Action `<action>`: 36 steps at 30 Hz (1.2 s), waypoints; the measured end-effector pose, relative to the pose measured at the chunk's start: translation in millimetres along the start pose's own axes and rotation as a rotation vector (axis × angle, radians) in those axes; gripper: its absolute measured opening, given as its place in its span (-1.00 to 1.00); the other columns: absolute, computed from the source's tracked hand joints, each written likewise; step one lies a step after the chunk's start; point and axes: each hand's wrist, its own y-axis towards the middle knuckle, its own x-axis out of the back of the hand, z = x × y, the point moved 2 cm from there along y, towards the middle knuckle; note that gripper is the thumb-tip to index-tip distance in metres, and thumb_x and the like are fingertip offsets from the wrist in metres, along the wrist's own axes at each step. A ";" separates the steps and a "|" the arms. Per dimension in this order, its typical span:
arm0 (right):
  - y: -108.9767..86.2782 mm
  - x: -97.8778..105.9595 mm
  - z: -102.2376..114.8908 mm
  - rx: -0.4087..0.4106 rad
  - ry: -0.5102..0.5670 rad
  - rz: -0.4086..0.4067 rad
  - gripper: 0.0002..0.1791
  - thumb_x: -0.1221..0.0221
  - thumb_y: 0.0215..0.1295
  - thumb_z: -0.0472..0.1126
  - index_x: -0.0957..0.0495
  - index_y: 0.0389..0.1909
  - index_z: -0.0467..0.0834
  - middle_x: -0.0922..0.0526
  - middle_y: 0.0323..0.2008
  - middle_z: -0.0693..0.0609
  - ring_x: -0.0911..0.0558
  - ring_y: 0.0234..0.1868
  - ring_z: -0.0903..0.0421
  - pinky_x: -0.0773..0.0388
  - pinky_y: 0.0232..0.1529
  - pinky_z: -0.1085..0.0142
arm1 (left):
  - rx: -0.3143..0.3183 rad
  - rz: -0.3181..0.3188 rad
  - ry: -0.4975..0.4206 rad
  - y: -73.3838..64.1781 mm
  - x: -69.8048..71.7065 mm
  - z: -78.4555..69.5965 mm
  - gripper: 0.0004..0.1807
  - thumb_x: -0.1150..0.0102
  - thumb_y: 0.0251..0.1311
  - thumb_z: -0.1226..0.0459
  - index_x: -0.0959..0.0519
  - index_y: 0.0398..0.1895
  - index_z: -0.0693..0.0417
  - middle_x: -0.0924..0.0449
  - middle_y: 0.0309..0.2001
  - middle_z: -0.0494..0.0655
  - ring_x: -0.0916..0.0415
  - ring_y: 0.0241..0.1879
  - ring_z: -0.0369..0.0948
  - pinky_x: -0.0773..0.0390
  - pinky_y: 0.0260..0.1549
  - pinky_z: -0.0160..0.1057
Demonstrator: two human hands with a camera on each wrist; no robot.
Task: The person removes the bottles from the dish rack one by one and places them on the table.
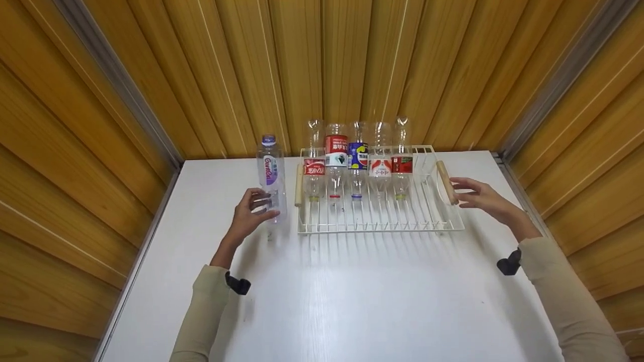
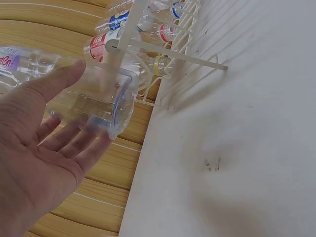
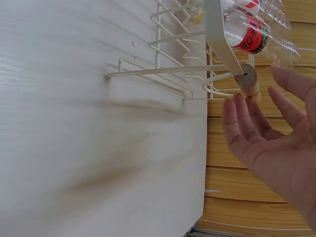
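Note:
In the head view my left hand (image 1: 250,213) grips the lower part of a clear, empty plastic bottle (image 1: 272,173) with a purple label and blue cap. The left wrist view shows the thumb along one side of it and fingers (image 2: 74,140) on the other, the bottle base close over the table. My right hand (image 1: 483,198) is beside the right wooden handle (image 1: 447,182) of a white wire rack (image 1: 382,231). Its fingertips are right at the handle; the fingers are loosely bent and spread.
Several clear bottles, among them one with a red-labelled front (image 1: 336,150), stand cap down in a row in the rack. A second wooden handle (image 1: 299,186) is on the rack's left side. Wood-panelled walls (image 1: 347,60) enclose the white table (image 1: 352,301).

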 end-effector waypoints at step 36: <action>2.9 -1.7 -10.0 -0.083 0.074 0.009 -0.19 -0.20 0.48 -0.13 -0.03 0.61 -0.17 -0.28 0.39 -0.36 -0.60 0.05 0.36 -0.66 0.15 0.20 | -0.010 -0.243 0.104 93.8 -50.7 59.2 -0.34 -0.42 0.06 0.56 -0.31 0.20 0.20 -0.46 0.31 0.31 -0.48 0.32 0.23 -0.55 0.27 0.10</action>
